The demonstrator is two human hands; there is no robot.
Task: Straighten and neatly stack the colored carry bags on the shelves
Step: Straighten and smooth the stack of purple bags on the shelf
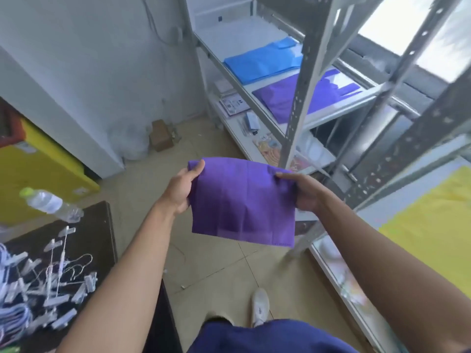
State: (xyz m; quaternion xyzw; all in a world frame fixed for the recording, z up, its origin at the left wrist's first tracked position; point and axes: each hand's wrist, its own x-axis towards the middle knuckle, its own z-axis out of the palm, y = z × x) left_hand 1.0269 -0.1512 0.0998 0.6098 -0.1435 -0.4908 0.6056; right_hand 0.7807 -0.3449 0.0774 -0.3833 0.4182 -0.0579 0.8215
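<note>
Head view: left hand (181, 187), right hand (303, 191) pinch folded purple bag (242, 202) by its side edges, over open floor (211, 266) beside shelf rack (300, 103)

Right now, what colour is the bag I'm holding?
Purple, plain; the bag shows best in the head view.

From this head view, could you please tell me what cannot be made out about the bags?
Head view:
- Purple bag stack: middle hidden by a shelf upright.
- Yellow bags: cut off by the right edge.
- Held purple bag: left hand and right hand cover its upper corners.
- Papers on the lower shelf: too blurred to read.
</note>
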